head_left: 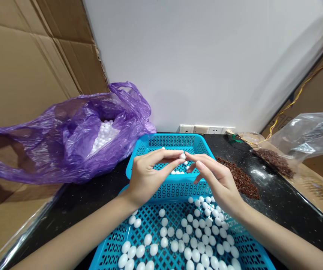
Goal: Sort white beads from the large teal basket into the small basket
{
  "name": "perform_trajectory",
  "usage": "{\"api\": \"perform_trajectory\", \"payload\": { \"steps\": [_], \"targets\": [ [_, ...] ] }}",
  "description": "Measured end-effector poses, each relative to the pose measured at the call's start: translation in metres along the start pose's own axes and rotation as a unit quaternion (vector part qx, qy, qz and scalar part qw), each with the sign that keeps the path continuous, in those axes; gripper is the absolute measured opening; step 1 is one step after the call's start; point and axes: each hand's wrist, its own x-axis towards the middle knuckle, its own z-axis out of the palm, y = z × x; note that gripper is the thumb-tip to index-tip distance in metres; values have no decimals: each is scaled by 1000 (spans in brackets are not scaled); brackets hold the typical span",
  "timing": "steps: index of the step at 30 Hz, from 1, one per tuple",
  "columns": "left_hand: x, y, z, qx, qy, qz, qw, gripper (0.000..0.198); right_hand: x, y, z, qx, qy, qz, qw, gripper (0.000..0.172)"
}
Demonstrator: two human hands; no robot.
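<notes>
My left hand (147, 172) is closed in a pinch, with a small white ball (182, 156) between thumb and fingertip. A tiny dark speck shows at the top of this ball, too small to name. From the other side, my right hand (216, 176) reaches to the ball with one outstretched fingertip touching it; its thumb stands apart. Both hands are above the smaller blue basket (167, 191), which has a few white balls (177, 172) in it. Closer to me, a larger blue basket (105, 255) holds many loose white balls (196, 255).
A purple plastic bag (77, 131) of white balls lies open at left, beside cardboard (23, 67). Reddish-brown small pieces (241, 180) are heaped on the black countertop (285, 210) at right. A clear bag (313, 131) and wall sockets (206, 129) are farther back.
</notes>
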Motion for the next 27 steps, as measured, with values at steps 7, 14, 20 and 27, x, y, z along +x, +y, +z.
{"api": "perform_trajectory", "payload": {
  "steps": [7, 14, 20, 27],
  "targets": [
    [-1, -2, 0, -7, -6, -7, 1000, 15, 1, -1, -1, -73, -2, -24, 997, 29],
    [1, -5, 1, -13, 2, -30, 999, 40, -2, 1, 4, -46, -4, -9, 999, 39],
    [1, -4, 1, 9, -33, 50, 998, 31, 0, 3, 5, -21, 10, 11, 1000, 39],
    [1, -3, -2, 47, -54, 122, 990, 33, 1, 2, 4, -43, 25, 8, 999, 27]
  ]
}}
